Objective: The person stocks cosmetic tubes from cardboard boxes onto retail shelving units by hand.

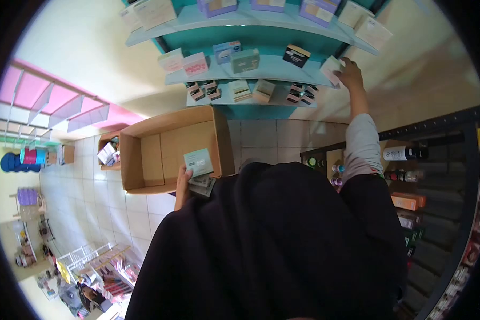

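Note:
My left hand (183, 185) is closed on a pale green box (198, 161), which it holds over the near rim of a large cardboard box (168, 120). A greyish packet (201, 185) shows just below the green box; whether the same hand grips it is hard to see. At the right end of the middle shelf (274, 65), my right hand (351, 74) has its fingers around a whitish box (330, 70). That box stands tilted at the shelf's end, partly covered by the fingers.
Left along this shelf stand a black box (296, 55), a green box (245, 61) and a pink box (196, 64). Small items line the lower shelf (224, 100). A dark rack (442, 213) with bottles is close on my right. A smaller carton (110, 152) sits on the tiled floor.

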Demonstrator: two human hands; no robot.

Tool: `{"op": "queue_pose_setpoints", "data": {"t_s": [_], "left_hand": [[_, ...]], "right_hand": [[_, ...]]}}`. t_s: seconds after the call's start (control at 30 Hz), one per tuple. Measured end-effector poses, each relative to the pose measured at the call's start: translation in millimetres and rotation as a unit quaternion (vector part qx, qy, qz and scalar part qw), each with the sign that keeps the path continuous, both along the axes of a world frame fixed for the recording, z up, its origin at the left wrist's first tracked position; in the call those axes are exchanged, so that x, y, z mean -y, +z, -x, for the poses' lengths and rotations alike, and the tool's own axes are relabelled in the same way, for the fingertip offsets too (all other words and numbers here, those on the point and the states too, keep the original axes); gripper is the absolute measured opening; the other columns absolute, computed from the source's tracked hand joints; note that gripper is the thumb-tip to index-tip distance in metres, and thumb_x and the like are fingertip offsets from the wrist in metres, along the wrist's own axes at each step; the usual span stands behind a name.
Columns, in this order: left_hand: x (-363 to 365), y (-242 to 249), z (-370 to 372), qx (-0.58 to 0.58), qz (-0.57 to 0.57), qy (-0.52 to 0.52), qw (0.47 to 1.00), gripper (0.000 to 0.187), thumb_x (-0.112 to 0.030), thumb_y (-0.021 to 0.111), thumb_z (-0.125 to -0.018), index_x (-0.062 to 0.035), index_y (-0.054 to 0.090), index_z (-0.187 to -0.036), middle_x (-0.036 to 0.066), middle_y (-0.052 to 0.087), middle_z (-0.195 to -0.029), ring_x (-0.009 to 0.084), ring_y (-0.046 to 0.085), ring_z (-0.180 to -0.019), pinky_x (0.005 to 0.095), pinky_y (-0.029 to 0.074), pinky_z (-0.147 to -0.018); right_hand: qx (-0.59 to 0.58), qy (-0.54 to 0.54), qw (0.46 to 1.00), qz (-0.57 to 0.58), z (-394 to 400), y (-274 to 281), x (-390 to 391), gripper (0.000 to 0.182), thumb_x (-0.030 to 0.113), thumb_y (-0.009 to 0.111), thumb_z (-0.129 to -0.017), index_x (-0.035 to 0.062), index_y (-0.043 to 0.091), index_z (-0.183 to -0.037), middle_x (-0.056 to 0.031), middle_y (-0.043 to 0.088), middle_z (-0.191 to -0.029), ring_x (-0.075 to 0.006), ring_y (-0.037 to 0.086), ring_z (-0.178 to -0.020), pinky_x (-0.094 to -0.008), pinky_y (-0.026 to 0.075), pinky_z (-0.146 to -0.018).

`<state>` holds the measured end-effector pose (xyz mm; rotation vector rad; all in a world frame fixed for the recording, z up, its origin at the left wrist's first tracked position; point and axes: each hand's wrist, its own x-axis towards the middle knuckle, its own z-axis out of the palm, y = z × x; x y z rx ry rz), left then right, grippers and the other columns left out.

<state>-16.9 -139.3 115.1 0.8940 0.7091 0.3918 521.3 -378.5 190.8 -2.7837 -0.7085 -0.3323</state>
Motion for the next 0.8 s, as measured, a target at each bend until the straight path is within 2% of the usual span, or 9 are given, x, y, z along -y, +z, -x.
{"op": "queue_pose_setpoints", "data": {"t_s": [0.13, 0.27, 0.4, 0.5, 0.6, 0.8], "left_hand": [[11.1, 8.5, -13.9, 0.002, 0.009, 0.008, 1.0, 0.038, -0.026, 0.052, -0.083, -0.0068, 0.043, -0.114, 0.012, 0.056, -0.101, 0.0216, 0.057, -0.089, 0.0325, 0.046, -0.077], [11.0, 11.1, -16.9, -0.001, -0.006, 0.01, 1.0, 0.035, -0.024, 0.051, -0.084, -0.0069, 0.044, -0.114, 0.011, 0.056, -0.101, 0.0195, 0.056, -0.09, 0.0317, 0.045, -0.079], [16.3, 5.3, -15.3, 0.015, -0.002, 0.026, 1.0, 0.035, -0.024, 0.051, -0.084, -0.0066, 0.044, -0.113, 0.011, 0.054, -0.102, 0.0195, 0.055, -0.091, 0.0315, 0.045, -0.079], [20.3, 6.8, -14.4, -0.005, -0.005, 0.022, 1.0, 0.036, -0.026, 0.051, -0.082, -0.0071, 0.044, -0.113, 0.01, 0.054, -0.102, 0.0199, 0.054, -0.091, 0.0321, 0.044, -0.079], [24.3, 0.0, -13.1, -0.003, 0.008, 0.035, 0.999, 0.04, -0.03, 0.053, -0.082, -0.01, 0.042, -0.115, 0.011, 0.055, -0.103, 0.0246, 0.057, -0.09, 0.0378, 0.048, -0.077], [27.6, 1.0, -19.0, -0.009, -0.016, 0.031, 0.999, 0.041, -0.031, 0.055, -0.081, -0.0101, 0.042, -0.114, 0.011, 0.055, -0.104, 0.0252, 0.057, -0.091, 0.038, 0.048, -0.077]], "right_hand": [[-0.033, 0.078, 0.995, -0.057, -21.1, -25.3, 2.4, 0.046, 0.014, 0.068, -0.072, 0.0073, 0.052, -0.115, -0.0184, 0.06, -0.105, -0.0353, 0.056, -0.1, -0.0424, 0.046, -0.082], [0.002, 0.107, 0.992, -0.062, -30.9, -22.0, -7.1, 0.046, 0.008, 0.067, -0.072, 0.0043, 0.051, -0.116, -0.0203, 0.06, -0.104, -0.0363, 0.057, -0.098, -0.0405, 0.045, -0.083], [-0.012, 0.133, 0.989, -0.057, -50.6, -30.2, -9.3, 0.047, 0.009, 0.066, -0.072, 0.0055, 0.051, -0.117, -0.02, 0.06, -0.106, -0.0359, 0.056, -0.1, -0.0404, 0.045, -0.085], [-0.009, 0.126, 0.99, -0.066, -56.3, -37.8, -6.0, 0.047, 0.011, 0.066, -0.073, 0.0061, 0.052, -0.118, -0.0199, 0.058, -0.108, -0.0355, 0.054, -0.102, -0.0402, 0.044, -0.085], [0.005, 0.133, 0.988, -0.074, -53.9, -35.3, -5.4, 0.045, 0.011, 0.067, -0.073, 0.0082, 0.054, -0.116, -0.0211, 0.06, -0.101, -0.0373, 0.056, -0.096, -0.0424, 0.045, -0.083], [-0.022, 0.101, 0.992, -0.069, -50.4, -30.3, -5.3, 0.048, 0.012, 0.067, -0.073, 0.0104, 0.053, -0.119, -0.0214, 0.059, -0.103, -0.0369, 0.056, -0.096, -0.0422, 0.045, -0.084]]}}
